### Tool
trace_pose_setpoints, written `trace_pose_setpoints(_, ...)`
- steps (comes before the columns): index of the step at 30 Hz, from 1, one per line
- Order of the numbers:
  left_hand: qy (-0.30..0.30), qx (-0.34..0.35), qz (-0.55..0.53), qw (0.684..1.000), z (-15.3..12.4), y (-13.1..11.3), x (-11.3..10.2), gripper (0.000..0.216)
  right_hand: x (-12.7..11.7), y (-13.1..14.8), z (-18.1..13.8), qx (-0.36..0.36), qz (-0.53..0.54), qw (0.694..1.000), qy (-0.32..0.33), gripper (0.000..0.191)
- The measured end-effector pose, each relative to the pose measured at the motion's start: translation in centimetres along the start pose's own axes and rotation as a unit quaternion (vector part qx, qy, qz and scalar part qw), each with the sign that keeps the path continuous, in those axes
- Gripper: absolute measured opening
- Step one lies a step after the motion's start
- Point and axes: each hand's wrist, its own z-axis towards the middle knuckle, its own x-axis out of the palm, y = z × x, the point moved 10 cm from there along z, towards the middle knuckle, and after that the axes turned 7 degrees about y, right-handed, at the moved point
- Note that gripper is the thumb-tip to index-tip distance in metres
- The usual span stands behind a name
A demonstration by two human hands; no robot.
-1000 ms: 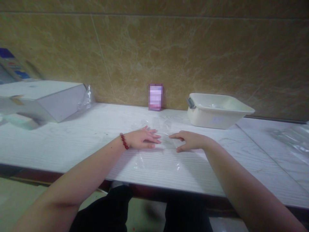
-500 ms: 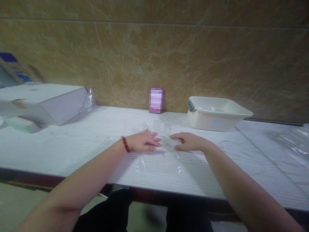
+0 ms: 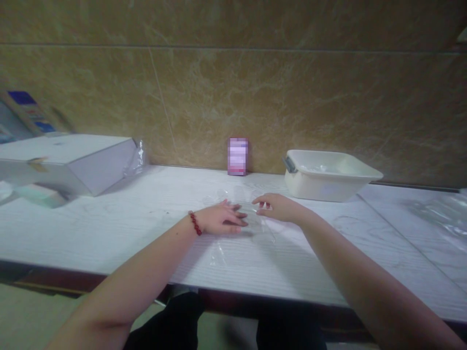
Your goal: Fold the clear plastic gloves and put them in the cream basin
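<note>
The left hand (image 3: 225, 219), grip wide, is covering part of the clear film (image 3: 259, 227) on the bench (image 3: 109, 228). The film's right side, flatter a second ago, is now lifting beside the right hand (image 3: 272, 206), whose grip is looking narrow; whether it's pinching, I can't tell. Behind, a white box (image 3: 98, 167), small upright object (image 3: 237, 156) and cream tub (image 3: 321, 187) are standing.

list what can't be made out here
In the head view:
Details of the small upright item: pixelated.
Part of the clear film: under the left hand.
Whether the right hand pinches it: film too transparent.
Floor of cream tub: behind its front wall.
Left end of white box: cut by picture edge.
</note>
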Motion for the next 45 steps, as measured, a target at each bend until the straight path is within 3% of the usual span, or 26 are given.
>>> trace_pose_setpoints(4,0.01,0.007,0.003,1.0,0.1,-0.4,0.0,0.043,0.4,1.7,0.9,0.001,-0.014,1.0,0.019,0.03)
trace_pose_setpoints(9,0.014,0.009,0.007,1.0,0.2,-0.3,0.0,0.043,0.4,1.9,1.1,0.017,0.056,0.986,-0.159,0.037)
trace_pose_setpoints(11,0.007,0.014,0.01,1.0,0.2,-0.3,0.0,0.041,1.2,1.9,1.3,0.004,0.075,0.978,-0.195,0.037)
trace_pose_setpoints(20,-0.022,0.01,0.006,1.0,-0.2,-0.2,-0.9,0.034,4.1,1.0,2.7,-0.01,0.099,0.981,-0.165,0.045)
trace_pose_setpoints(23,-0.12,-0.114,0.008,0.986,-1.5,3.6,-3.1,0.036,4.6,1.4,2.8,-0.025,0.07,0.986,-0.151,0.047)
trace_pose_setpoints(26,-0.263,-0.361,0.047,0.894,-6.3,9.5,-5.9,0.035,4.9,1.6,2.7,-0.021,0.045,0.99,-0.135,0.046)
trace_pose_setpoints(28,-0.247,-0.461,0.053,0.851,-8.8,12.2,-5.8,0.032,5.0,1.8,2.7,-0.018,0.033,0.992,-0.124,0.045)
trace_pose_setpoints(33,-0.211,-0.505,0.031,0.836,-10.9,14.3,-5.2,0.031,4.5,2.3,2.4,-0.023,0.027,0.991,-0.131,0.04)
trace_pose_setpoints(38,-0.176,-0.485,-0.02,0.856,-9.5,13.9,-4.0,0.029,3.3,3.0,1.7,-0.057,0.039,0.983,-0.172,0.035)
trace_pose_setpoints(45,-0.202,-0.464,-0.017,0.862,-8.5,14.1,-3.6,0.02,2.0,3.3,1.2,-0.082,0.063,0.97,-0.219,0.028)
